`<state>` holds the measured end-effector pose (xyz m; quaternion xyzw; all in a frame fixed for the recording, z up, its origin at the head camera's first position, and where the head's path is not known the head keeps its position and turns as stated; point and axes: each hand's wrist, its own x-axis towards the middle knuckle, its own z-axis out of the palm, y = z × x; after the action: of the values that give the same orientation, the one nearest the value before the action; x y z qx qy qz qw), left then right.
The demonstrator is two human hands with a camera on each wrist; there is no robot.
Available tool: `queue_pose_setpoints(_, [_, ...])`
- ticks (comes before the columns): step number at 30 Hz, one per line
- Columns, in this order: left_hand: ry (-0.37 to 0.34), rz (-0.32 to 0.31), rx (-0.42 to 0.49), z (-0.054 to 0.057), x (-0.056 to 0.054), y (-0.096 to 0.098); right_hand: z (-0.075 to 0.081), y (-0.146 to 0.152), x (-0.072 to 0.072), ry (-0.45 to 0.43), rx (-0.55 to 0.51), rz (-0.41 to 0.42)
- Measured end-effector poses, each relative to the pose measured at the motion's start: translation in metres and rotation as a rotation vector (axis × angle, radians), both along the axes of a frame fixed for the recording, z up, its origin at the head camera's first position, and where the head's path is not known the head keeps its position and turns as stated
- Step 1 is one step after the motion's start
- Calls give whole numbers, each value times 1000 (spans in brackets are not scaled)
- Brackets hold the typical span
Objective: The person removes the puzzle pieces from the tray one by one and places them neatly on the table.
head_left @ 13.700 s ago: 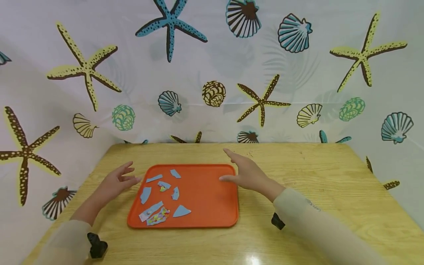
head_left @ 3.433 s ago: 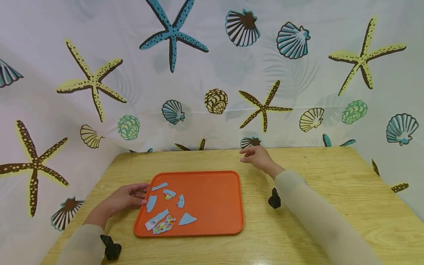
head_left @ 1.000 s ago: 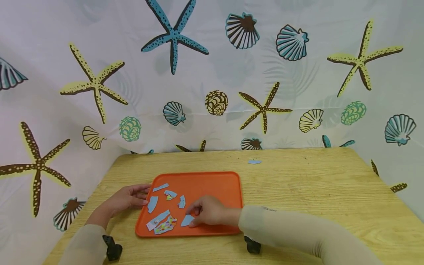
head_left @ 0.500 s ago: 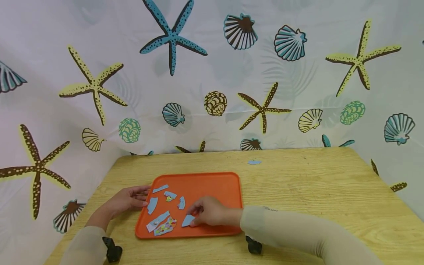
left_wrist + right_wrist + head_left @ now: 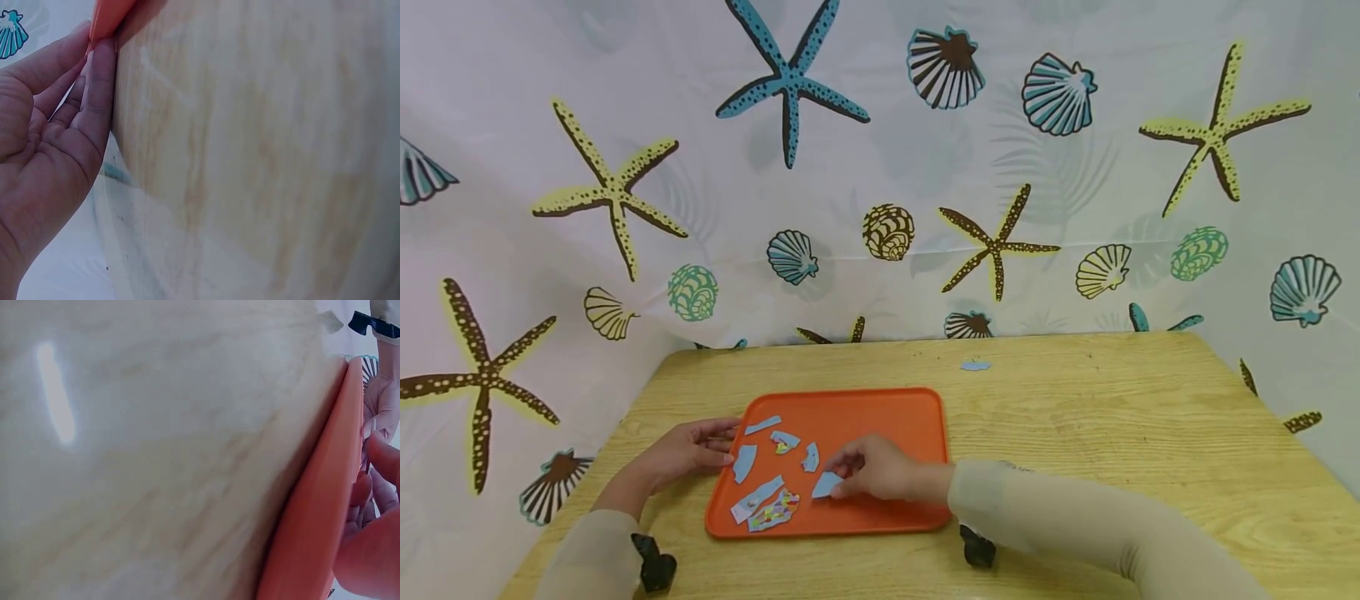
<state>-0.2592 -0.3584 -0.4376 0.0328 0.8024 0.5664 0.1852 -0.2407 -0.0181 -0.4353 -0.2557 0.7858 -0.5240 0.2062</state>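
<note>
In the head view, an orange tray (image 5: 887,412) lies on the wooden table, with several torn light-blue paper pieces on its left half. My left hand (image 5: 681,450) grips the tray's left rim, thumb and fingers pinching the orange edge (image 5: 107,19) in the left wrist view. Over the lower middle of the tray, my right hand (image 5: 880,471) pinches a light-blue paper piece (image 5: 825,486) between thumb and fingertips. The right wrist view shows this paper edge-on, just above the tray's side wall (image 5: 319,506).
Two printed paper pieces (image 5: 772,510) lie side by side near the tray's front left corner. Plain blue strips (image 5: 763,425) lie farther back. One blue scrap (image 5: 976,366) is on the table behind the tray's right side. A shell-patterned curtain (image 5: 880,167) hangs behind the table.
My left hand has come to the tray's rim. A blue scrap now lies on the back of the table. My right hand has come to the tray, pinched the blue piece and raised it slightly.
</note>
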Motion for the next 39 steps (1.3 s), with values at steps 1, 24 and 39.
queue_pose_setpoints(1, [-1,-1,1,0,0,0,0,1,0,5,-6,-3])
queue_pose_setpoints(24, [-12,5,18,2,-1,0,2,41,-23,-66,-111,-17])
queue_pose_setpoints(39, [-13,2,25,2,0,0,11,73,-47,-166,-250,-141])
